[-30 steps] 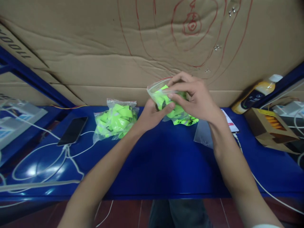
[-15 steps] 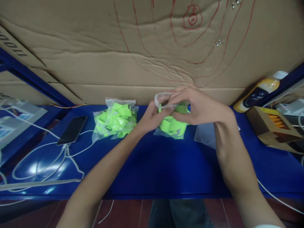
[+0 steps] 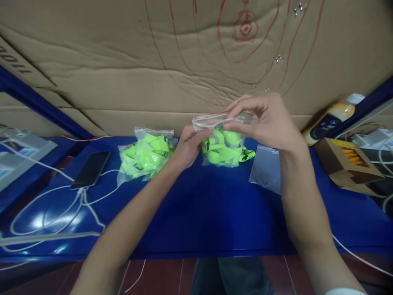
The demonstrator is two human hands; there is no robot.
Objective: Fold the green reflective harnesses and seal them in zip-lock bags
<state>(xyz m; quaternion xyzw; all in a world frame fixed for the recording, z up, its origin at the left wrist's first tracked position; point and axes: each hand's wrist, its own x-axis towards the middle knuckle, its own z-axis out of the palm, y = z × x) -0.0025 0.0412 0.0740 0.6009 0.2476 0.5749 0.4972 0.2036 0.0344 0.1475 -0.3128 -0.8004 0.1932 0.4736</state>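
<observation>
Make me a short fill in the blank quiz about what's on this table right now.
The left hand and right hand hold a clear bag of ___ pieces.
A second filled bag lies on the ___ table.
The phone lies ___ of the second filled bag.
Missing: green; blue; left.

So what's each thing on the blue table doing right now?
Held bag, full of green pieces, top pinched by the left hand and right hand.
Second bag, full, lying on the table.
Empty bag, flat on the table.
Phone, face up, screen dark.
Bottle, cap on, leaning.
Box, open.
</observation>
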